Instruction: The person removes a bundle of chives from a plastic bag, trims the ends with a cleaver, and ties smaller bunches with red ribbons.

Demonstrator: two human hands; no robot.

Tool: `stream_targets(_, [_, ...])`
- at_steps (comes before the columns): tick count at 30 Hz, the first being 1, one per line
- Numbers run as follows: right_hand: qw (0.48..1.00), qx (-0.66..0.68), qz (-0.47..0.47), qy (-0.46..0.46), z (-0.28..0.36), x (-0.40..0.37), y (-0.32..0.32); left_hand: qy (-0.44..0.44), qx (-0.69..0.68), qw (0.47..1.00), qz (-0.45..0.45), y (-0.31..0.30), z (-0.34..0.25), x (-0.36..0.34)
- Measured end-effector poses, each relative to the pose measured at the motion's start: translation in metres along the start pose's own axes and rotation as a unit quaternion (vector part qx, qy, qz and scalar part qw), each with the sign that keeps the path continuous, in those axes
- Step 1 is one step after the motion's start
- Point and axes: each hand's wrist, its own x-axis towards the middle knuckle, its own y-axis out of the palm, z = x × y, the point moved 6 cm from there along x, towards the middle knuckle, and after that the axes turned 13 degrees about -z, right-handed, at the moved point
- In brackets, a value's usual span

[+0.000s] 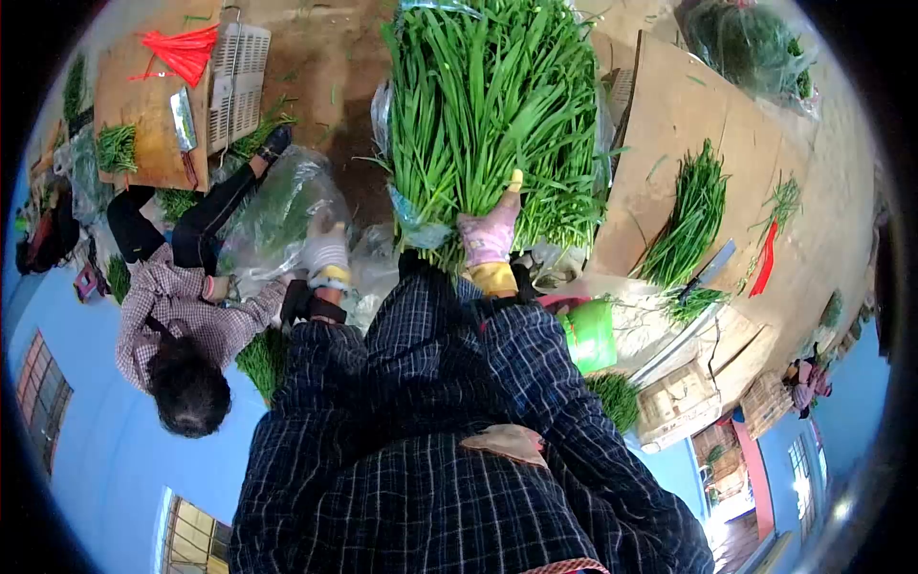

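Note:
A large upright mass of long, flat green leaves that look like garlic chives (488,105) stands in front of me, partly wrapped in clear plastic. My right hand (488,237), in a pink glove with a yellow cuff, is at its near edge. One yellow-tipped digit stretches over the leaves; the other fingers appear closed around stems and are partly hidden. To the left, my left hand (327,251), in a pale glove, is against a clear plastic bag (282,206) with greens inside. Its fingers are blurred against the plastic.
At left, a co-worker (182,316) in a checked shirt sits near a board (143,67) bearing a knife (183,120) and red ties (186,53). Another board (660,134) at right carries a chive bunch (690,215), a knife (710,263) and a red tie (765,258).

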Motion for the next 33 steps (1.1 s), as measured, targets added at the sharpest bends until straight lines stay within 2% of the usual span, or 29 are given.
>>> stream_targets(1, [0.989, -0.09, 0.022, -0.114, 0.029, -0.009, -0.003, -0.038, -0.132, 0.988, -0.071, -0.015, -0.038, -0.01])
stream_targets(3, [0.9, -0.262, 0.0, -0.349, 0.09, -0.035, -0.012, 0.04, -0.063, 0.997, 0.001, 0.001, -0.11, -0.039])
stream_targets(5, [0.909, -0.338, 0.016, -0.243, 0.086, -0.031, -0.009, -0.033, -0.009, 0.998, 0.044, 0.02, -0.129, -0.047])
stream_targets(6, [0.961, -0.231, 0.05, -0.141, 0.085, -0.03, -0.007, -0.051, 0.042, 0.998, 0.013, 0.007, -0.145, -0.051])
stream_targets(7, [0.99, -0.121, 0.061, -0.034, 0.083, -0.03, -0.006, -0.051, 0.037, 0.998, 0.013, 0.014, -0.124, -0.044])
stream_targets(8, [0.985, -0.161, 0.045, -0.036, 0.085, -0.03, -0.007, 0.031, -0.077, 0.996, 0.042, 0.031, -0.096, -0.036])
stream_targets(9, [0.995, -0.061, 0.033, 0.066, 0.076, -0.029, -0.007, -0.031, -0.121, 0.99, 0.066, 0.024, -0.093, -0.034])
stream_targets(11, [0.952, 0.158, -0.05, 0.258, 0.059, -0.031, -0.008, -0.178, -0.249, 0.946, 0.103, 0.027, -0.059, -0.023])
stream_targets(12, [0.995, 0.053, -0.002, 0.084, 0.026, -0.008, -0.011, -0.145, -0.295, 0.939, 0.101, 0.041, -0.024, -0.011])
stream_targets(14, [0.993, -0.056, 0.043, -0.096, -0.007, 0.008, -0.012, -0.11, -0.34, 0.929, 0.102, 0.043, -0.003, 0.002])
stream_targets(16, [0.992, -0.065, 0.062, -0.092, 0.005, 0.003, -0.013, -0.064, -0.119, 0.961, 0.242, 0.035, -0.019, -0.002])
stream_targets(17, [0.991, -0.068, 0.069, -0.092, 0.016, -0.002, -0.014, -0.063, -0.122, 0.961, 0.241, 0.026, -0.029, 0.0])
stream_targets(18, [0.956, -0.257, 0.073, -0.123, 0.048, -0.017, -0.012, -0.023, -0.01, 0.982, 0.188, 0.01, -0.039, 0.004])
stream_targets(19, [0.885, -0.435, 0.07, -0.15, 0.066, -0.025, -0.012, 0.02, 0.1, 0.986, 0.129, -0.001, -0.048, 0.007])
stream_targets(20, [0.906, -0.403, 0.071, -0.109, 0.053, -0.017, -0.01, 0.006, 0.009, 0.996, 0.09, 0.004, -0.03, 0.015])
stream_targets(22, [0.956, -0.281, 0.048, -0.062, 0.055, -0.019, -0.013, 0.11, 0.149, 0.981, 0.06, 0.016, -0.034, 0.033])
stream_targets(23, [0.934, -0.341, 0.053, -0.09, 0.07, -0.025, -0.014, 0.153, 0.19, 0.968, 0.056, 0.037, -0.025, 0.048])
stream_targets(25, [0.918, -0.371, 0.054, -0.13, 0.089, -0.028, -0.015, 0.19, 0.396, 0.879, 0.184, 0.092, -0.028, 0.066])
stream_targets(26, [0.967, -0.244, 0.042, -0.066, 0.059, -0.018, -0.013, 0.204, 0.379, 0.88, 0.203, 0.105, -0.037, 0.065])
stream_targets(27, [0.93, -0.338, 0.032, -0.142, 0.086, -0.027, -0.016, 0.215, 0.367, 0.876, 0.225, 0.107, -0.052, 0.056])
stream_targets(28, [0.921, -0.361, 0.043, -0.14, 0.085, -0.026, -0.017, 0.228, 0.369, 0.87, 0.233, 0.128, -0.028, 0.067])
stream_targets(29, [0.912, -0.381, 0.059, -0.138, 0.083, -0.024, -0.016, 0.216, 0.471, 0.838, 0.173, 0.143, 0.014, 0.095])
stream_targets(30, [0.91, -0.39, 0.074, -0.12, 0.088, -0.025, -0.016, 0.054, 0.199, 0.975, 0.086, 0.11, -0.002, 0.085])
stream_targets(31, [0.917, -0.375, 0.062, -0.117, 0.087, -0.023, -0.018, -0.045, -0.132, 0.99, -0.034, 0.074, -0.021, 0.07])
stream_targets(32, [0.913, -0.383, 0.072, -0.12, 0.097, -0.026, -0.018, -0.055, -0.252, 0.96, -0.106, 0.042, -0.044, 0.051])
stream_targets(33, [0.909, -0.391, 0.08, -0.122, 0.105, -0.028, -0.02, -0.036, -0.277, 0.952, -0.125, 0.015, -0.071, 0.032])
